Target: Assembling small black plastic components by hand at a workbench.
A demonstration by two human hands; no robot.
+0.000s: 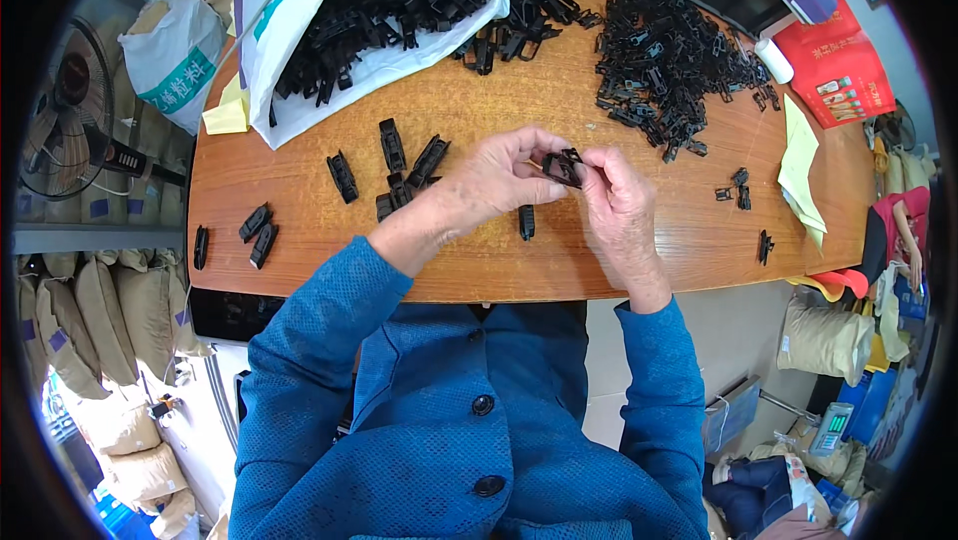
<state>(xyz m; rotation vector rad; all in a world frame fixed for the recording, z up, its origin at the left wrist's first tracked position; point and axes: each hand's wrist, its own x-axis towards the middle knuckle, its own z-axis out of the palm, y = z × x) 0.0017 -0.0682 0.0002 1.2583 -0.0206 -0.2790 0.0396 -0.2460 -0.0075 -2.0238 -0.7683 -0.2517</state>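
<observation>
Above the wooden table [559, 275], a small black plastic part [563, 168] with an open frame is held between my two hands. My left hand [489, 181] pinches its left side between thumb and fingers. On the other side, my right hand [621, 203] grips its right edge with the thumb and forefinger. A single black piece [526, 222] lies on the table just below the hands. Left of my left hand is a loose group of longer black plastic pieces [392, 146], some partly hidden by the wrist.
At the back, a white sack [261, 61] spills black parts onto the table. A heap of smaller black pieces [659, 66] lies at the back right. Yellow paper [798, 171] and a red box [833, 66] lie at the right edge. A fan [72, 91] stands left.
</observation>
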